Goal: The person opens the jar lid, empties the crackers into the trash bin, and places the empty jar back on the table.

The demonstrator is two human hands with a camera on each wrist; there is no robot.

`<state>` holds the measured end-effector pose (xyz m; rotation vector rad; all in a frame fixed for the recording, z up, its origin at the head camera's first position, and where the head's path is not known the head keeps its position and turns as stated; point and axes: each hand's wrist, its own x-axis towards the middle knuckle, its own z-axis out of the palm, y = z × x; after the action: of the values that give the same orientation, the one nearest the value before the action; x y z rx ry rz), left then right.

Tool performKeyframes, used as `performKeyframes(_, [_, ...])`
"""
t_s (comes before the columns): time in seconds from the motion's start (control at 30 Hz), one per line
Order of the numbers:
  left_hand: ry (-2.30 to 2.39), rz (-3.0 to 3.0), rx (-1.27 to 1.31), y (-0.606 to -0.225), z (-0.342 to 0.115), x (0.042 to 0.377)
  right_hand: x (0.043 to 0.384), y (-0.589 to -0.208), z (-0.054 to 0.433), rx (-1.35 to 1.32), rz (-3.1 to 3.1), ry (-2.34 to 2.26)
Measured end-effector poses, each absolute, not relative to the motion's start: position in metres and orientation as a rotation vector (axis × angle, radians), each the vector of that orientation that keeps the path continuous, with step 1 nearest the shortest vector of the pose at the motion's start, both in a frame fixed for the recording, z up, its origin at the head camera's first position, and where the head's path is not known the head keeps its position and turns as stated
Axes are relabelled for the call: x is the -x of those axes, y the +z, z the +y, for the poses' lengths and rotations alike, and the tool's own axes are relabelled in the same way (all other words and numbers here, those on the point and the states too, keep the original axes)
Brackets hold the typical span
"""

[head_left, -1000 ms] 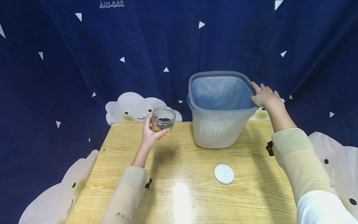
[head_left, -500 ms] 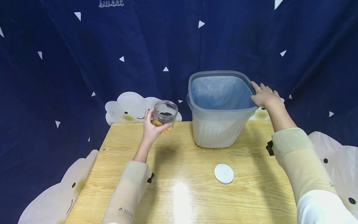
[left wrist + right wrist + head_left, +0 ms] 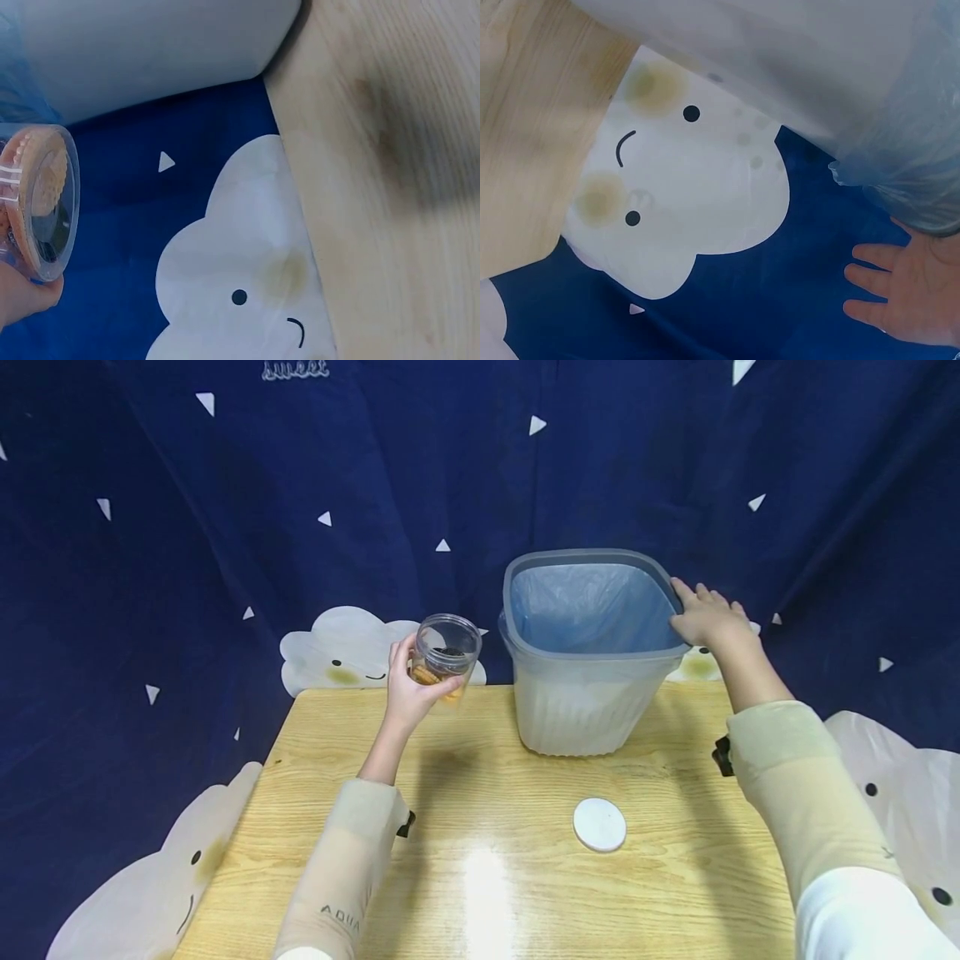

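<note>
Left hand (image 3: pixel 411 695) has its fingers curled round a clear, round plastic jar (image 3: pixel 459 665). Right hand (image 3: pixel 708 617) has fingers spread pretty straight, touching a ribbed, tapered bin (image 3: pixel 585 706).

The left hand (image 3: pixel 411 695) and right hand (image 3: pixel 708 618) over there are bare. A beige left sleeve (image 3: pixel 341 868) bears dark letters (image 3: pixel 341 918) reading AQUA; the matching right sleeve (image 3: pixel 806 797) has one small dark mark (image 3: pixel 888 853). Both end in broad, duller cuffs (image 3: pixel 768 731), with white cloth (image 3: pixel 862 906) higher up. Small black pieces (image 3: pixel 723 756), perhaps clips or straps, jut out beside them.
</note>
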<state>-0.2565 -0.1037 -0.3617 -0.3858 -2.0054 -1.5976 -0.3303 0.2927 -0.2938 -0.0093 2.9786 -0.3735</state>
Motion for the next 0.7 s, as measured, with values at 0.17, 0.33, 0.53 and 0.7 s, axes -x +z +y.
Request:
performKeyframes(0.17, [-1.569,-2.004,0.422,-0.355,-0.101,0.259,0.33,-0.293,0.292,0.006,2.979,-0.365])
performKeyframes(0.33, [-1.578,-2.004,0.439,-0.35,-0.098,0.262,0.33,-0.294,0.292,0.008,2.982,-0.355])
performKeyframes(0.53, [-1.577,-2.016,0.417,-0.357,-0.098,0.275,0.329,-0.294,0.291,0.009,2.989,-0.345])
performKeyframes(0.7, [-1.586,-2.029,0.409,-0.369,-0.102,0.292,0.329,-0.293,0.29,0.004,2.983,-0.359])
